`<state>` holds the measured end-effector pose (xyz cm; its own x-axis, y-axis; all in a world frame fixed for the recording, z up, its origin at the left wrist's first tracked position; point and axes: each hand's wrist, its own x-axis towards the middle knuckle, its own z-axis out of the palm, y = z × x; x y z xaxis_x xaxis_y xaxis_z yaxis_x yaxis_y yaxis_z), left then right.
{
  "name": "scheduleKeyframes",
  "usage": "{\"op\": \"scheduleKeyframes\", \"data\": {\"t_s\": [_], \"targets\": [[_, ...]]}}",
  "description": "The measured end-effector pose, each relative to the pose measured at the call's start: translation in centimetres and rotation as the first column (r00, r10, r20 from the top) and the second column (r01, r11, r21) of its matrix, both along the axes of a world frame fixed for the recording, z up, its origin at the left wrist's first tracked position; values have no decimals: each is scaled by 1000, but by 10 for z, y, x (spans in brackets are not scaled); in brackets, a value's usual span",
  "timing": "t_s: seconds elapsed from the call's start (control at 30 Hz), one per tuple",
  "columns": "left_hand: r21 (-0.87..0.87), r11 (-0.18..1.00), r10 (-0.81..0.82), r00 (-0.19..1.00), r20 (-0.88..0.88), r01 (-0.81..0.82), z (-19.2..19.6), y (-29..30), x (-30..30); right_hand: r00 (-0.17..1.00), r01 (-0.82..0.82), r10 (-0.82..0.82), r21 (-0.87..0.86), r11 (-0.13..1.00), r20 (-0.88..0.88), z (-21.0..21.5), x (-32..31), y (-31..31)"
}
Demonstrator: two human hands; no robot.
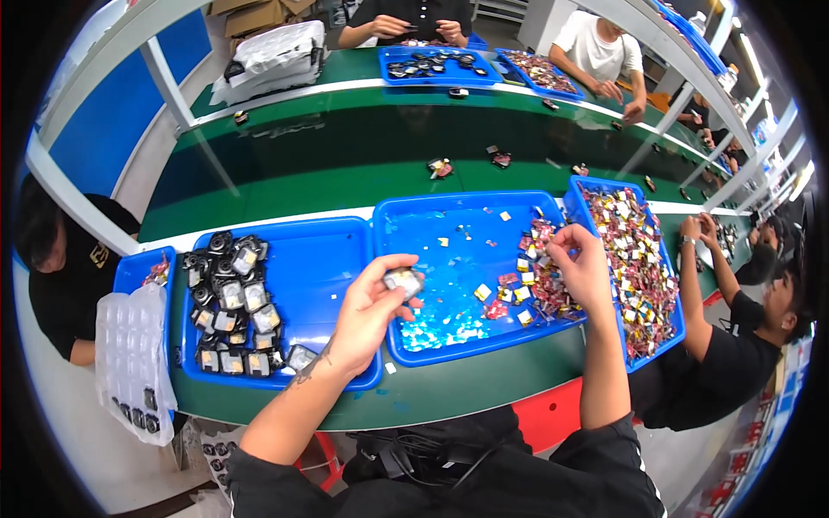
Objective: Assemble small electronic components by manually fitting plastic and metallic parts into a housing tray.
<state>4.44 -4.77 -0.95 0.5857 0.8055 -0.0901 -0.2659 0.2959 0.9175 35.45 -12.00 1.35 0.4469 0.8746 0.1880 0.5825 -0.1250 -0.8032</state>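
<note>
My left hand (358, 306) is closed around a small rounded device casing (403, 280), dark at its edge with a pale face turned up. It hovers over the left rim of the middle blue tray (432, 204). My right hand (585, 266) is bent into a pinch above the right side of that tray; whatever lies between its fingertips is too small to make out. Below it is a heap of small red, yellow and white electronic parts (553, 298). Shiny bluish film pieces (449, 326) and a few loose parts lie across the tray's floor.
To the left, a blue tray (319, 259) holds black casings (231, 298). At right, another blue tray (673, 324) is heaped with small parts. Beyond runs a green conveyor belt (345, 177) carrying scattered pieces. Metal frame posts (82, 194) and several co-workers surround the bench.
</note>
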Motion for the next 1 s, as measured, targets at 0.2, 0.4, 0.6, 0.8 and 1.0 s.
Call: {"op": "scheduleKeyframes", "data": {"t_s": [0.2,0.4,0.6,0.8,1.0], "targets": [[604,795,294,908,-297,-60,12,-12,0,549,-177,262,196,964,-793,11,-65,-5],[437,898,65,967,-247,51,12,-12,1,585,-436,368,103,894,-723,17,-109,-7],[160,984,88,993,-76,-75,3,-11,0,710,-350,357,135,927,-607,10,-130,-14],[166,983,96,992,-76,-82,5,-17,0,717,-224,280,170,960,-639,8,-133,-18],[641,767,212,932,-295,28,23,-6,-10,850,-527,525,66,847,47,35,-113,-5]]}}
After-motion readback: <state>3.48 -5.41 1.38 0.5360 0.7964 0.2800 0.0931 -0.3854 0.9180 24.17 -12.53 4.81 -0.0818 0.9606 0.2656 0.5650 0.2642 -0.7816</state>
